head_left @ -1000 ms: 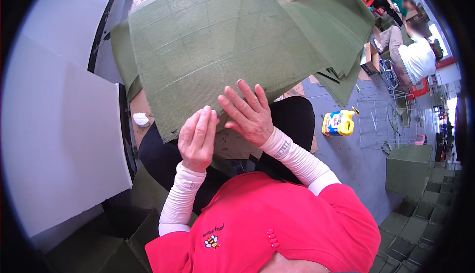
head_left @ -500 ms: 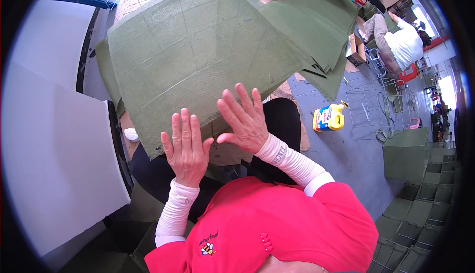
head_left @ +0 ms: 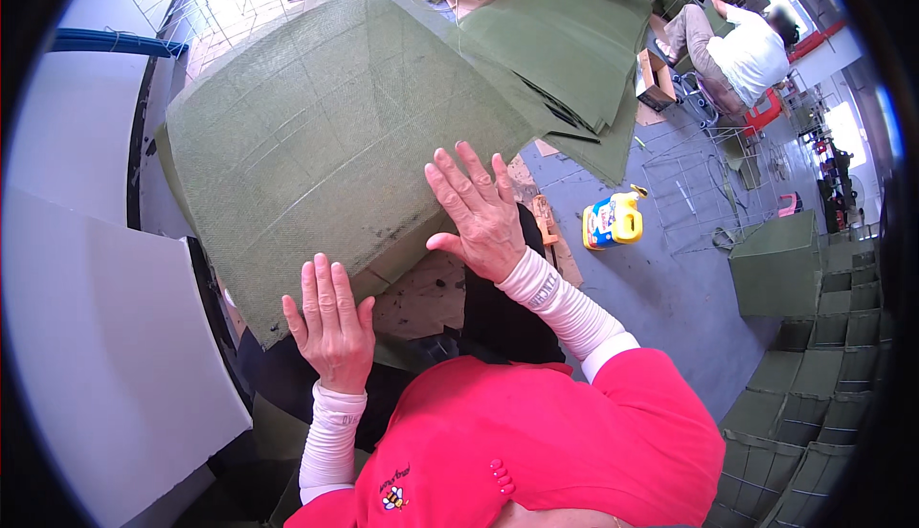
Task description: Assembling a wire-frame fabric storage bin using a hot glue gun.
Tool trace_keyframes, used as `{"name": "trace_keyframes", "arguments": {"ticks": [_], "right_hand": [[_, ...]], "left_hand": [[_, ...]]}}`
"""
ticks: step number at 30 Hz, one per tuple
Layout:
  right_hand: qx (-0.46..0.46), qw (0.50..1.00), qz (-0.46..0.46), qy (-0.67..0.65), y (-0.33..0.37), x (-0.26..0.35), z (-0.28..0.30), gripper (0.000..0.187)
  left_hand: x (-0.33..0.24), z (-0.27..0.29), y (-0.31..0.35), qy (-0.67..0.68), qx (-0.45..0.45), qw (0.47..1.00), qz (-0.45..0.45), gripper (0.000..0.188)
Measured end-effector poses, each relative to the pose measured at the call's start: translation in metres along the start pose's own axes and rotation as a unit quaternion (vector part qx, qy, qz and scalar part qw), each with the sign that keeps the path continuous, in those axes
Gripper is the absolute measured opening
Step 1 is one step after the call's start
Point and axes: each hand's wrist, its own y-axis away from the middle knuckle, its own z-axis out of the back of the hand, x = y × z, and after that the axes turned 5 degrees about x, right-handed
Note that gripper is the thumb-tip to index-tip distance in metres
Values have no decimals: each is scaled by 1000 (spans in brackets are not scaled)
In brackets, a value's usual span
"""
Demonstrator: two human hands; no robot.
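Note:
A large green mesh fabric sheet [head_left: 335,135], with thin straight lines showing through it, spreads out in front of me, its near edge at my knees. My left hand [head_left: 333,327] rests flat at that near edge, fingers stretched out and pointing away from me. Higher and to the right, my right hand [head_left: 481,217] lies at the sheet's right near edge, its fingers spread and thumb apart. Neither hand grips anything. Under the near edge a fold of the green material shows, above brown cardboard [head_left: 421,300] with dark specks.
More green sheets [head_left: 574,40] lie stacked beyond on the right. A yellow jug [head_left: 613,220] with a blue label stands on the grey floor. Wire frames [head_left: 708,183] and green fabric boxes [head_left: 775,265] are farther right. A white panel [head_left: 105,327] borders my left. A person in white [head_left: 751,59] sits bent over.
The sheet has shifted left in view and its near edge now shows more cardboard below. My left hand has moved left and slightly nearer; the hands are farther apart.

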Motion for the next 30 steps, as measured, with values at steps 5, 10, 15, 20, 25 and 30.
{"name": "trace_keyframes", "arguments": {"ticks": [5, 10, 15, 20, 25, 30], "right_hand": [[-34, 999, -36, -3, -3, -33, 4, 76], [-47, 997, -65, 22, -1, -73, 3, 73], [-84, 991, -107, 15, -1, -92, 4, 74], [-21, 998, 51, 5, 3, -48, 27, 73], [34, 992, 117, -32, -1, -15, 13, 69], [38, 994, 100, -8, 1, -14, 3, 67]], "left_hand": [[-1, 1, -3, 2, -6, 1000, 4, 44], [0, -2, -1, -3, -11, 1000, -1, 45], [-1, 0, 1, 1, -1, 1000, 6, 48], [-21, 12, -8, 48, 4, 999, 15, 53], [-49, -1, -39, 90, 46, 994, -39, 53], [-48, -11, -39, 58, 45, 996, -51, 52]]}}
